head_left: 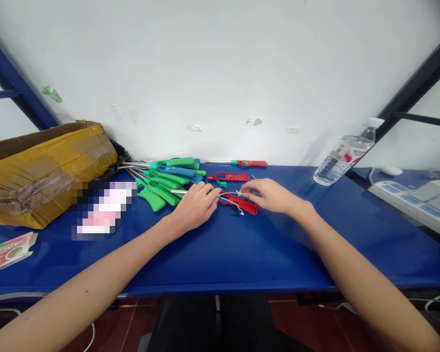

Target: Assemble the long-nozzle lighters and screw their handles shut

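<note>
Near the middle of the blue table, my left hand [198, 205] is closed on a lighter's metal tube [177, 192] and its wires. My right hand [266, 194] pinches a small pale part [239, 193] joined to a thin wire. Beneath and between the hands lies an open red lighter shell [245, 204], with a small black part [237, 211] beside it. Behind it are another red shell half [234, 177] and a small green trigger piece [222, 184]. A whole red lighter [251, 164] rests by the wall.
Green and blue lighters [161, 183] are piled left of my left hand. Farther left stand a taped cardboard box [51, 171] and a torn packet [11, 252]. A water bottle [346, 154] and a white power strip [418, 203] are at the right.
</note>
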{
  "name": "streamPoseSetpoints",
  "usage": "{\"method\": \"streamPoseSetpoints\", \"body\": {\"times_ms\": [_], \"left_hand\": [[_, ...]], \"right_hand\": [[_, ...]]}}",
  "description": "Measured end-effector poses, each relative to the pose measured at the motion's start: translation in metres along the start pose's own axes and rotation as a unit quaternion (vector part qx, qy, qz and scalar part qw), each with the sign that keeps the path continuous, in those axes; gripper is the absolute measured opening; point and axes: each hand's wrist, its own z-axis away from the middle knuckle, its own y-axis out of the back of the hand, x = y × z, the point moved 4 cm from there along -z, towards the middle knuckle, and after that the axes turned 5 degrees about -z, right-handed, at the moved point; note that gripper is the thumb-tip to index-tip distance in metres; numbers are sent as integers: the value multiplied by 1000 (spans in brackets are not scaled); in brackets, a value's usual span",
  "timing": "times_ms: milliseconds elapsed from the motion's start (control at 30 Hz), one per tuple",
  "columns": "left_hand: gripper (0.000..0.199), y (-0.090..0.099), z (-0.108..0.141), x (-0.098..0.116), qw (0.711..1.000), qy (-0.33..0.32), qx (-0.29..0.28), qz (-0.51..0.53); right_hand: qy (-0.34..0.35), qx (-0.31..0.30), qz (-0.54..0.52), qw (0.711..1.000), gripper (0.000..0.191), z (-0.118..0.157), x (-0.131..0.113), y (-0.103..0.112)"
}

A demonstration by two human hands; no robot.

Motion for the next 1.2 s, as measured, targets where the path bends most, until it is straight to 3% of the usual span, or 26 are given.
{"method": "streamPoseSetpoints", "body": {"times_ms": [200,400,533,767,1200], "left_hand": [[29,-1,4,-2,1000,-21,10,9],[29,-10,8,-4,995,-73,42,46],[27,-10,7,0,994,-93,13,60],[27,-4,5,-1,995,-70,-47,56],[29,-6,8,-4,997,-29,-18,75]], "right_hand": [[-13,10,0,1000,17,0,-4,-11],[24,20,-35,999,12,-8,2,-24],[55,43,-44,997,13,-12,8,-26],[38,95,-66,993,9,-9,7,-16],[59,61,-57,995,8,-7,8,-22]]}}
